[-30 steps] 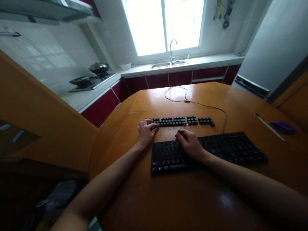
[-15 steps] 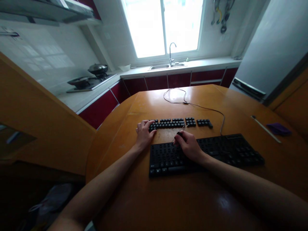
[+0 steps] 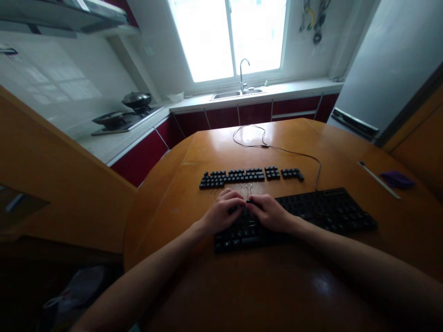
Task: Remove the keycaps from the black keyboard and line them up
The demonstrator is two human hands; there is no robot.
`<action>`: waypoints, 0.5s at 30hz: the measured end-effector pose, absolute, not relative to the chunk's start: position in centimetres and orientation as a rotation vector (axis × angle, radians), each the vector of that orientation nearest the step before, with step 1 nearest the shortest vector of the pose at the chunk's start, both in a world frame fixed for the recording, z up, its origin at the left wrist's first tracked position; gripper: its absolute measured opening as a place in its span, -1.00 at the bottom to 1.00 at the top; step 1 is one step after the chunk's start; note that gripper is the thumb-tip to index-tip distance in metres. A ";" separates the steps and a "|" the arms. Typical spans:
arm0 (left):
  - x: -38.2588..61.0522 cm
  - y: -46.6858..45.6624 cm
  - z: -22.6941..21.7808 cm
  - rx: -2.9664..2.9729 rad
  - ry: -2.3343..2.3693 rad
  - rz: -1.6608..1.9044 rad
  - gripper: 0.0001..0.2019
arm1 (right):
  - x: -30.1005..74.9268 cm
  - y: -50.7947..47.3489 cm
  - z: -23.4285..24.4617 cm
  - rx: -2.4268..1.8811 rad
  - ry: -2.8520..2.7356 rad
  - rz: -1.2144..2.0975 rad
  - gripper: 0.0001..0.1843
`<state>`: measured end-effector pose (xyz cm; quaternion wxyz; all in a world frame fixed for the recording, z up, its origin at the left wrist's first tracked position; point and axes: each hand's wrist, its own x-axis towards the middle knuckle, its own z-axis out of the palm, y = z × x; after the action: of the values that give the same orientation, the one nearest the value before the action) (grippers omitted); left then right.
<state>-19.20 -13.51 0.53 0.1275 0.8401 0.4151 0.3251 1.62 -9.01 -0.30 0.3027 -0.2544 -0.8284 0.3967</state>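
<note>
Rows of keycaps (image 3: 255, 177) already off, beyond keyboard (image 3: 311, 208) on table (image 3: 194, 263); bottom-row caps (image 3: 236, 242) still seated; right hand (image 3: 272, 212) pinches wire puller (image 3: 249, 201) over keyboard, left hand (image 3: 221, 213) alongside, grip unclear.

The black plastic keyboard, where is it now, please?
In the head view, the keyboard lies mostly right of centre on the brown wooden table, under the right hand, nearer than the loose black keycaps.
</note>
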 end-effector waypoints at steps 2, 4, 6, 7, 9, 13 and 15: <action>-19.2 -13.5 0.9 2.432 1.188 0.923 -0.87 | 1.9 -8.7 0.0 -0.630 -2.260 1.068 -0.75; -19.1 -13.7 1.3 2.425 1.166 0.836 -0.86 | 2.3 -8.3 0.4 -0.564 -2.347 1.071 -0.78; -18.9 -14.1 1.7 2.437 1.148 0.716 -0.86 | 2.8 -8.1 1.0 -0.462 -2.427 1.041 -0.81; -18.7 -14.3 1.9 2.447 1.140 0.660 -0.86 | 3.0 -8.0 1.4 -0.400 -2.464 1.017 -0.82; -18.3 -14.9 2.1 2.463 1.128 0.582 -0.88 | 3.6 -8.0 2.0 -0.285 -2.527 0.963 -0.85; -17.3 -15.5 2.7 2.440 1.132 0.512 -0.88 | 4.4 -8.2 2.4 -0.237 -2.590 0.898 -0.85; -16.9 -15.5 3.0 2.423 1.136 0.471 -0.86 | 4.4 -8.5 2.0 -0.271 -2.560 0.855 -0.86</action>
<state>-16.94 -15.51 3.05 0.2104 0.8718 0.4086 0.1695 4.45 -8.45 1.98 0.2127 -0.0978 -0.9222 0.3079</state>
